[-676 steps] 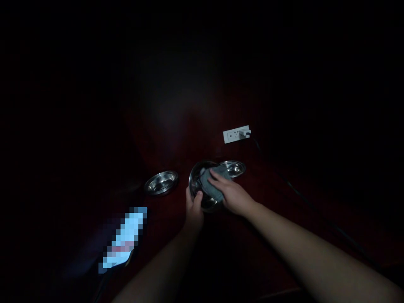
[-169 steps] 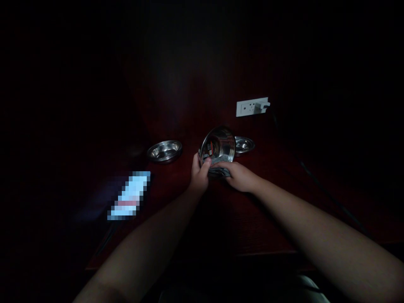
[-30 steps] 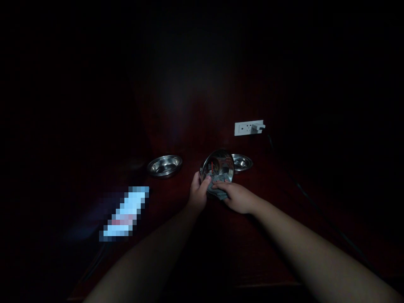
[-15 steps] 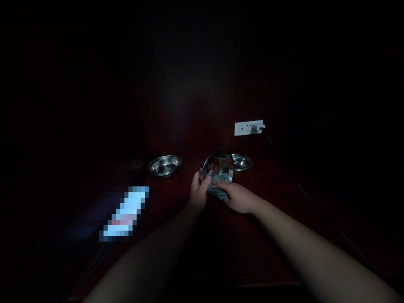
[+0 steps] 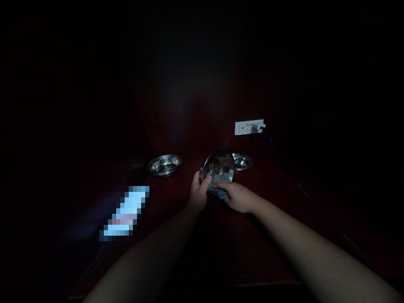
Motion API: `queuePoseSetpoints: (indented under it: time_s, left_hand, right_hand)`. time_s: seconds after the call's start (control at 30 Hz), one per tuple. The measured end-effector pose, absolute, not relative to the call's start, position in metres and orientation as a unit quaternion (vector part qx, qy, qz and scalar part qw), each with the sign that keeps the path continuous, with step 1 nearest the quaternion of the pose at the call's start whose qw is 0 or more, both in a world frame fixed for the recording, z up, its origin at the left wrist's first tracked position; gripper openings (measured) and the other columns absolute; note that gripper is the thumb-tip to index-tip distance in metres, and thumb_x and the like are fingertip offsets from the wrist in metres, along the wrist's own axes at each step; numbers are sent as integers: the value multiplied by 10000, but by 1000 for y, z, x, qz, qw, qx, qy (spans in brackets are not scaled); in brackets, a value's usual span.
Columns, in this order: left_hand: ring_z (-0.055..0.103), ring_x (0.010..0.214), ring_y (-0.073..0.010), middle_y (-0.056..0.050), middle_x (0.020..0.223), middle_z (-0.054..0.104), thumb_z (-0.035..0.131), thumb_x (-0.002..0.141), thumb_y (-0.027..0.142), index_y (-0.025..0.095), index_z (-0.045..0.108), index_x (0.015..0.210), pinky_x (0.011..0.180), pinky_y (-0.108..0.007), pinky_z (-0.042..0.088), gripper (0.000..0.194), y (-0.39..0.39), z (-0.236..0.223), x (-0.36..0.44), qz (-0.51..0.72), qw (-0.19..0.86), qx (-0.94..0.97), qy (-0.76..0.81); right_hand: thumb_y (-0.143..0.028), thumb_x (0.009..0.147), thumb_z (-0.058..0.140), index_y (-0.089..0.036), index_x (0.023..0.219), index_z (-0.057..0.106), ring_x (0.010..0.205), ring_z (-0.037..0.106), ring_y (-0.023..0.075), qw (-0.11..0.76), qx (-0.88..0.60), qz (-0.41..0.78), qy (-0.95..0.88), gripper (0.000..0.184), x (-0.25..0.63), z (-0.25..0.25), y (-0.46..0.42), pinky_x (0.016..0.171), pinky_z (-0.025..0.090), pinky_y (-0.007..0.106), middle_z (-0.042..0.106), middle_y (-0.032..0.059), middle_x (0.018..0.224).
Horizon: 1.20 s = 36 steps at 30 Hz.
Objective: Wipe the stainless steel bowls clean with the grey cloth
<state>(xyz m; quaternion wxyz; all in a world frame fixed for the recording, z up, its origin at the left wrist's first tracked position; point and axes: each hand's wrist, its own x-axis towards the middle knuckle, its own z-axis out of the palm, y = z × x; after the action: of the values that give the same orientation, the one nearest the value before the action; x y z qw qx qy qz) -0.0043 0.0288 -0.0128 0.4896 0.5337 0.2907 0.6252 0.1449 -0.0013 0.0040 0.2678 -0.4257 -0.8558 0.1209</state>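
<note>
A shiny steel bowl (image 5: 225,162) is tilted up on its side, its hollow facing me. My left hand (image 5: 199,191) grips its left edge, thumb over the rim and the other fingers behind. In my right hand (image 5: 238,195) is a grey-green cloth (image 5: 221,185), pressed against the lower inside of the bowl with the fingers laid over it. Reflections show in the bowl's polished inner wall. Part of the cloth hangs past the lower rim.
One steel dish (image 5: 165,165) sits to the left on the dark red table (image 5: 183,235); another steel dish (image 5: 242,162) is partly behind the bowl. A white wall socket (image 5: 248,127) holds a plug, with a dark cable (image 5: 331,227) running down the right. A pixelated bright screen (image 5: 126,212) lies left.
Almost nothing differs. Both hands, the bowl and the cloth keep nearly the same place and pose.
</note>
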Motion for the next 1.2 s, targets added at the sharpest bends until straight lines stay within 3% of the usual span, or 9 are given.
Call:
queuePoseSetpoints:
  time_s: [0.23,0.43,0.6,0.8,1.0,1.2]
  left_hand:
    - [565,787,-137,-25,865,611,597,720,347,162,559,930,737,-250,431,282,29,-12,-5,624,503,529,278]
    - [602,890,-182,-62,986,634,698,637,274,169,527,1043,836,-333,446,453,28,-10,-6,585,588,518,208]
    - [597,947,-212,-86,1027,635,743,579,223,155,526,1084,868,-362,449,553,25,-7,-5,568,578,546,213]
    - [584,1002,-215,-82,1075,622,661,688,340,176,519,1108,905,-372,435,473,24,-10,0,587,616,466,243]
    - [571,1042,-241,-98,1110,612,652,683,385,149,557,989,897,-370,450,398,21,-10,1,570,677,409,223]
    - [594,999,-232,-86,1038,642,664,687,285,163,506,1132,904,-393,436,487,22,-16,-2,571,650,451,218]
  right_hand:
    - [-58,672,485,-174,1127,559,1095,536,194,264,-418,114,-862,476,144,6,-3,951,399,338,581,78,1182]
    - [-76,717,462,-205,1170,531,1173,482,187,327,-395,114,-851,475,145,13,-4,1054,280,389,541,58,1249]
    - [-90,748,457,-180,1216,494,1162,488,186,390,-349,169,-835,477,142,18,-8,1008,351,352,549,71,1234]
    - [-58,745,437,-171,1155,538,994,579,175,370,-326,227,-840,437,139,17,-9,906,436,326,615,51,1119]
    - [-37,742,423,-186,1099,581,977,584,165,349,-327,217,-851,418,141,18,-8,902,430,318,633,41,1081]
    - [-52,729,448,-191,1099,585,983,583,182,337,-361,158,-855,418,142,17,-6,920,414,347,646,48,1046]
